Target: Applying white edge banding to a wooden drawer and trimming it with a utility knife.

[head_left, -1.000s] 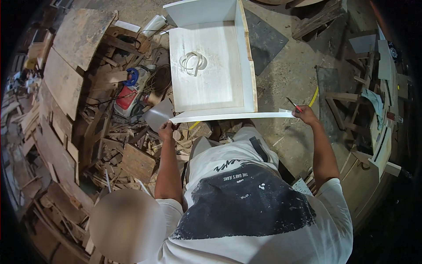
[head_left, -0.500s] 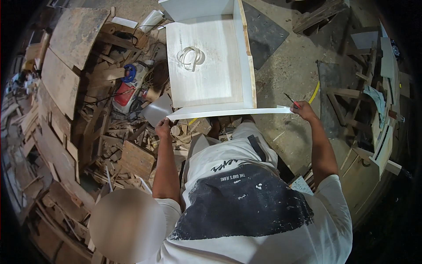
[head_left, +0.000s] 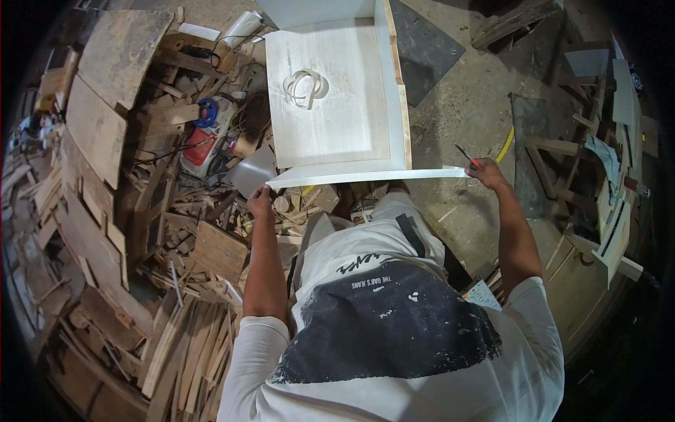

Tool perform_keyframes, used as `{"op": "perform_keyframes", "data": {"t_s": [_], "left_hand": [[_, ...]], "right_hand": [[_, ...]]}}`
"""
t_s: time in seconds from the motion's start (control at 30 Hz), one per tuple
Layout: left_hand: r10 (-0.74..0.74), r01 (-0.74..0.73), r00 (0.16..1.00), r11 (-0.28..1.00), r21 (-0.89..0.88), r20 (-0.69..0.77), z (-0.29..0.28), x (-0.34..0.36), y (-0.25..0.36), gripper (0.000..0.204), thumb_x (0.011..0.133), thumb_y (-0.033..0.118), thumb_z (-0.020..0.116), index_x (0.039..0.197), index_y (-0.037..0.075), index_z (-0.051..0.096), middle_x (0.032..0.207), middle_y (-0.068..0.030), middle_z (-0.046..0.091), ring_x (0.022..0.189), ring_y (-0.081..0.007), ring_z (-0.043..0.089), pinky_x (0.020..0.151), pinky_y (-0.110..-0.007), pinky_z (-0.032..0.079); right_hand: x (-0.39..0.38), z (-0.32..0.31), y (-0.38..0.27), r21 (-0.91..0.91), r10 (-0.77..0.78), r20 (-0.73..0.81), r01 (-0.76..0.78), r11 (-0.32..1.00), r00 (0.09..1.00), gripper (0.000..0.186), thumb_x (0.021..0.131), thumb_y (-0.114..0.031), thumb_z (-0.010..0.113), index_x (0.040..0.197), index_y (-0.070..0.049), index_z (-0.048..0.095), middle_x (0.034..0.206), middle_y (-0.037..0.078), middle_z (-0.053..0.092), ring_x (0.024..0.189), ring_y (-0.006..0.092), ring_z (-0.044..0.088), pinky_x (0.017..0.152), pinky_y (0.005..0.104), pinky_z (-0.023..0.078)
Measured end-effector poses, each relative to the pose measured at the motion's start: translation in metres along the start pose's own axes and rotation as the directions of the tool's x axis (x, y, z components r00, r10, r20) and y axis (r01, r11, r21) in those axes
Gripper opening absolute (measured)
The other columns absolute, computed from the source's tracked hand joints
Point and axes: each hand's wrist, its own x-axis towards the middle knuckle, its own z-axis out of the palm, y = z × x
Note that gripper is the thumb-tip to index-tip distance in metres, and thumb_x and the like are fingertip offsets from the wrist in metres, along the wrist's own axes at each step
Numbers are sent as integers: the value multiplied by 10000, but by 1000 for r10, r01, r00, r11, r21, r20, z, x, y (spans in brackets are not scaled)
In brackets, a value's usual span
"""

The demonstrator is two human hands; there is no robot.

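Observation:
A long white edging strip runs across the near edge of an open white wooden cabinet box. At its left end, by the box's near left corner, my left hand pinches it. My right hand grips the other end, out beyond the box's right side. Also in that hand is a slim red tool with a dark, thin end pointing up and left; its exact kind is unclear. Inside the box lies a loose coil of pale strip.
Wood offcuts and scraps cover the floor to the left, beside leaning plywood panels. A red and white machine sits among them. On the right are wooden frames with a pale cloth. A dark mat lies behind the box.
The strip's right end has come slightly up and its middle lies a little nearer the box's edge. Both hands keep their hold, the left shifting only a little.

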Motion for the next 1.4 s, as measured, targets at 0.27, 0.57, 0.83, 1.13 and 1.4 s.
{"op": "perform_keyframes", "data": {"t_s": [0.27, 0.57, 0.83, 1.13, 1.4], "left_hand": [[-16, 17, 999, 999, 51, -33, 1, 2, 1, 86, 858, 54, 652, 890, -26, 652, 753, -57, 636, 601, -140, 576, 534, -275, 469], [24, -23, 1000, 997, 70, -14, -5, 8, -8, 119, 855, 65, 665, 922, -34, 658, 781, -62, 645, 616, -128, 585, 551, -260, 494], [43, -41, 999, 996, 78, -22, -5, 12, -15, 135, 857, 87, 667, 924, -30, 671, 790, -49, 652, 626, -119, 581, 566, -258, 482], [614, -460, 780, 434, 774, 120, 28, -31, 24, 221, 792, 124, 676, 1006, 69, 681, 1091, -161, 603, 1005, -310, 572, 843, -405, 471], [499, -665, 651, 12, 746, 572, 49, -61, 53, 194, 798, 120, 628, 983, 93, 677, 1140, -102, 585, 1146, -324, 480, 963, -463, 381]], "right_hand": [[5, 3, 11, -47, 36, -10, -36, 998, 999, 243, 782, -240, 747, 852, -19, 676, 679, 34, 586, 646, 132, 501, 647, 301, 425], [4, 7, 5, -54, -25, -30, 23, 998, 999, 247, 779, -229, 749, 832, -10, 650, 671, 29, 565, 641, 130, 483, 640, 302, 424], [4, 7, 8, -64, -41, -36, 39, 997, 998, 250, 778, -225, 747, 833, 0, 652, 697, 48, 602, 667, 145, 506, 668, 316, 435], [0, 9, 6, 4, 0, -22, 0, 1000, 1000, 208, 773, -187, 753, 836, -10, 664, 729, 17, 605, 700, 126, 523, 694, 299, 444], [0, 8, -4, 16, 33, -23, -32, 999, 999, 225, 766, -182, 762, 846, 4, 664, 761, 32, 620, 728, 133, 540, 713, 294, 449]]}}
